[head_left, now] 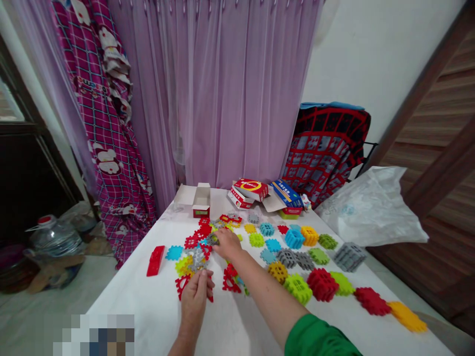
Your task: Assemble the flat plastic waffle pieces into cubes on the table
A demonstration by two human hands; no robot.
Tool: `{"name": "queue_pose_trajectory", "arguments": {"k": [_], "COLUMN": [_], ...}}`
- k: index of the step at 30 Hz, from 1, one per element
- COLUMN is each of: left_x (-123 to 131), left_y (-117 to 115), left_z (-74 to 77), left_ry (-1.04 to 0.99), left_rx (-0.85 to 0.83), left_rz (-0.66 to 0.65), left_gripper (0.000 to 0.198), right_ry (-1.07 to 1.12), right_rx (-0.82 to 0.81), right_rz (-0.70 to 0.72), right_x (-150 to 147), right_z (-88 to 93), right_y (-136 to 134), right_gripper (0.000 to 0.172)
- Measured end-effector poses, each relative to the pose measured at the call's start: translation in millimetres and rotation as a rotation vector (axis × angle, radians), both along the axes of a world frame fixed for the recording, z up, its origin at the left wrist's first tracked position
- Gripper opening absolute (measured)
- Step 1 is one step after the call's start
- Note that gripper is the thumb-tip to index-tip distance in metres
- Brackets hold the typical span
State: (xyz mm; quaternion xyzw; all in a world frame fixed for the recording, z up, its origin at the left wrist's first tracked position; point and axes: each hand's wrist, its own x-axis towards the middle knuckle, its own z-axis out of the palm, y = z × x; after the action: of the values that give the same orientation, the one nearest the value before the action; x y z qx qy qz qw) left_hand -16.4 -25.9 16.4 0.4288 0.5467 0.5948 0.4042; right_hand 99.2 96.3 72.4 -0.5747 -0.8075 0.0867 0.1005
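Note:
My right hand reaches over a loose pile of notched plastic building pieces, its fingers closed at a grey notched piece. Nearer to me, my left hand has its fingers curled together; what they hold, if anything, is hidden. Red notched pieces show beside and partly under that hand. Just beyond its fingertips lie a yellow piece and grey pieces. A flat blue piece rests left of the pile. Between my arms is a red piece with a cut-out.
Stacks sorted by colour spread over the right of the white table, including red, lime and a grey block. A red plastic part lies left. Opened cartons stand at the back; a white plastic bag is right.

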Motion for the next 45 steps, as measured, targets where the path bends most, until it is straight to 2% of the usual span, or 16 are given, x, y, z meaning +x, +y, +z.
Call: {"name": "queue_pose_trajectory", "arguments": {"k": [2,4,8,11,13,16,18,21,24,28,31,34,36,39,42,45], "left_x": [1,2,3,4,4,4,4,4,4,5,5,5,4,3,1,-1], "left_y": [1,2,4,4,5,6,7,7,6,6,6,7,8,8,9,9], "left_z": [0.5,-0.1,-4.0,-6.2,-5.9,-3.6,-2.1,-1.2,-1.1,-0.2,-0.3,-2.2,-4.4,-8.7,-13.7,-18.0], "left_ry": [-0.037,-0.072,-0.104,-0.111,-0.106,-0.094,-0.082,-0.038,0.004,0.035,0.011,-0.032,-0.047,-0.050,-0.024,0.044], "left_rx": [-0.014,-0.024,-0.021,-0.035,-0.041,-0.033,-0.026,-0.026,-0.051,-0.060,-0.070,-0.077,-0.081,-0.080,-0.060,-0.041], "left_rz": [0.000,0.005,0.015,0.012,0.024,0.056,0.060,0.028,-0.011,-0.065,-0.068,-0.057,-0.068,-0.102,-0.143,-0.165], "left_gripper": [0.066,0.066,0.062,0.058,0.055,0.054,0.056,0.056,0.053,0.048,0.048,0.046,0.044,0.041,0.039,0.037], "right_ry": [-0.050,-0.066,0.063,0.411,0.779,1.244,1.380,1.440,1.451,1.429,1.327,1.131,0.956,0.689,0.456,0.324], "right_rx": [-0.015,-0.009,0.040,0.007,-0.135,-0.361,-0.411,-0.422,-0.428,-0.443,-0.447,-0.336,-0.195,-0.037,0.002,0.001], "right_rz": [-0.003,-0.006,-0.056,-0.193,-0.283,-0.301,-0.278,-0.287,-0.308,-0.262,-0.226,-0.197,-0.162,-0.005,0.132,0.134], "right_x": [-6,-8,-3,6,11,16,18,20,20,22,24,28,33,40,45,47], "right_z": [-4.5,-9.5,-15.9,-18.8,-21.0,-24.2,-25.3,-25.9,-27.5,-35.8,-44.6,-46.4,-40.5,-24.5,-10.8,-5.1], "right_y": [4,5,3,-4,-15,-39,-57,-78,-91,-100,-100,-100,-103,-108,-113,-116], "right_gripper": [0.043,0.034,0.020,0.021,0.021,0.043,0.052,0.051,0.053,0.049,0.043,0.031,0.030,0.051,0.062,0.060]}}
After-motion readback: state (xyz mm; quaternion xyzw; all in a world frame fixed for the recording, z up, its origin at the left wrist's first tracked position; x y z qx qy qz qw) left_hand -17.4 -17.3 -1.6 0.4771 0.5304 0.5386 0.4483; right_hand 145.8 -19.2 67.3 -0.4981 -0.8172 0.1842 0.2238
